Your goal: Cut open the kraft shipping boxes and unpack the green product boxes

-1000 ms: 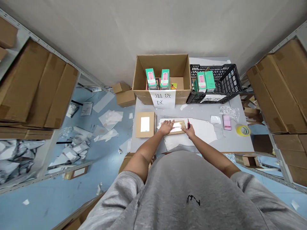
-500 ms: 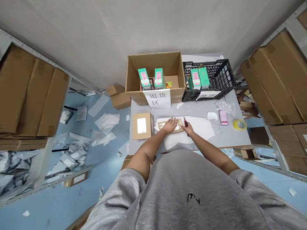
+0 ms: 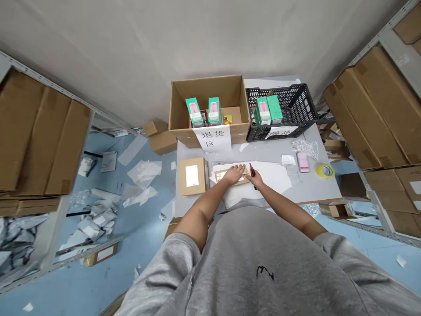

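A small flat cardboard box [image 3: 221, 175] with shiny tape and a white label lies on white sheeting [image 3: 274, 177] on the table. My left hand [image 3: 234, 174] rests flat on top of it, fingers stretched out. At the box's right end, my right hand [image 3: 255, 179] is closed around a red and black utility knife [image 3: 252, 171], whose upper end points away from me. Some fingers of that hand touch or come very near the box's end; which, I cannot tell.
Left of the sheeting stands a taped cardboard box [image 3: 192, 176]. Behind are a large open carton [image 3: 209, 136] and a black crate [image 3: 299, 112], both holding green boxes. A pink box [image 3: 303, 162] and yellow tape roll [image 3: 325, 170] lie to the right. Shelves flank the table [image 3: 213, 154].
The whole view has shifted slightly. Both hands stay at the small box, the left on top and the right with the knife at its right end.
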The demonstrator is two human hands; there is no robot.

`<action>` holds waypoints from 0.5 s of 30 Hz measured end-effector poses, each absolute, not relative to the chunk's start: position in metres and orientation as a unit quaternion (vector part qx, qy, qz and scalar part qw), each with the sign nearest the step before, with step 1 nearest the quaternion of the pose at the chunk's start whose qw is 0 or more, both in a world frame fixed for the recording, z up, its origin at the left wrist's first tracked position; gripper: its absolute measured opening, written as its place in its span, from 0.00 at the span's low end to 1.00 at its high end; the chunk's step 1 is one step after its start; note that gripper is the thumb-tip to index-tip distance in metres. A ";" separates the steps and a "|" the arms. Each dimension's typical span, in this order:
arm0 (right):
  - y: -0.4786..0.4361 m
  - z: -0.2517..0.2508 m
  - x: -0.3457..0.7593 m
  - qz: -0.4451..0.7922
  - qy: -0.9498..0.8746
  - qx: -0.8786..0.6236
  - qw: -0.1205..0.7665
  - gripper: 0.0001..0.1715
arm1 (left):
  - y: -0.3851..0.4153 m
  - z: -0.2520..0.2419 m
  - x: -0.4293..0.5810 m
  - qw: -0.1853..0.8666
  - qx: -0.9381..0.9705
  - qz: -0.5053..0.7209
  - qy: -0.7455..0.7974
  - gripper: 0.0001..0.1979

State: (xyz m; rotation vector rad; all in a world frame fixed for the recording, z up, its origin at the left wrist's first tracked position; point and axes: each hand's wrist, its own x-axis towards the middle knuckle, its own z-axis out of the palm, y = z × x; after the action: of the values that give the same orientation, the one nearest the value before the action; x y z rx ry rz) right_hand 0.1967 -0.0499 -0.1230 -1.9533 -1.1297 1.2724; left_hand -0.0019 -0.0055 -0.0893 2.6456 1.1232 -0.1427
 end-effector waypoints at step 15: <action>-0.051 -0.066 0.203 0.407 -0.464 -0.755 0.222 0.14 | -0.011 -0.097 0.008 0.156 0.881 -0.014 0.447 0.29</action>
State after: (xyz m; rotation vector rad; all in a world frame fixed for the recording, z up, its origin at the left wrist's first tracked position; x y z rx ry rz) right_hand 0.2027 -0.0511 -0.0659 -2.0844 -1.2824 1.1250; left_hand 0.0076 -0.0113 -0.0967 2.5217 1.2797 -0.0413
